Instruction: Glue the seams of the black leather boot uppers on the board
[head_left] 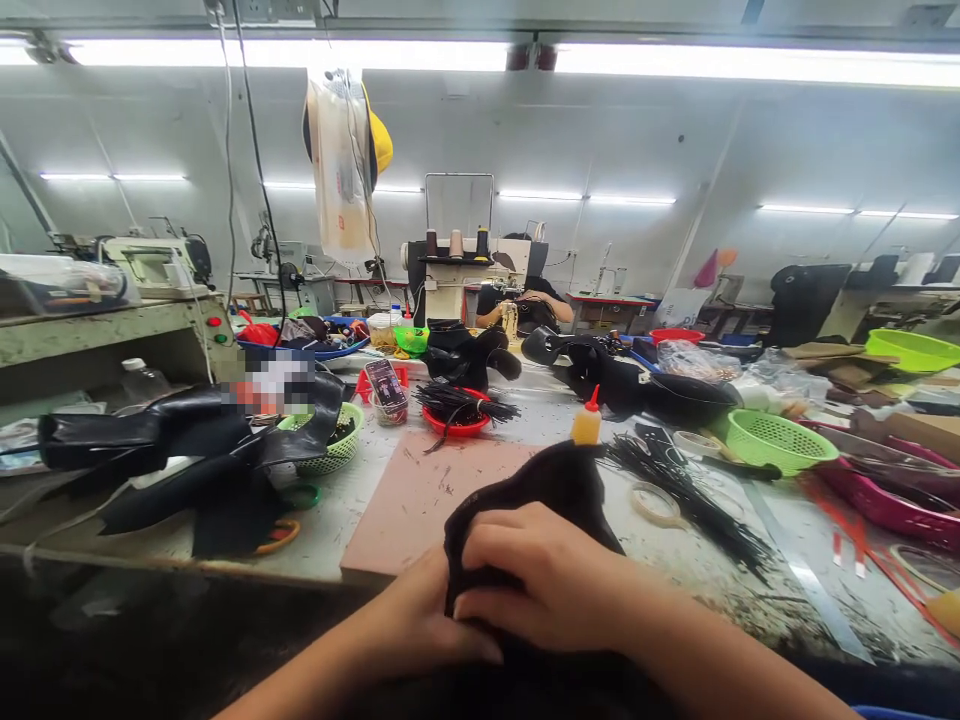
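A black piece of soft material (551,482), perhaps a shoe or boot upper, is held up at the table's front edge. My left hand (431,615) grips its near left edge, with the thumb pointing right across it. From the right, my right hand (536,570) bends its fingers over the same edge and into the fold. The hands are close together, and the lower part of the piece is lost in shadow. Beneath and behind it lies a pinkish board (405,500). A glue bottle with a red tip (587,420) stands just beyond the piece.
Black leather pieces (187,430) lie at left beside a green basket (341,455). A red basket (457,428) holds black strips. Further right are a tape roll (656,505), loose black strips (690,500), a metal ruler (810,590) and another green basket (780,440). A co-worker (536,295) sits opposite.
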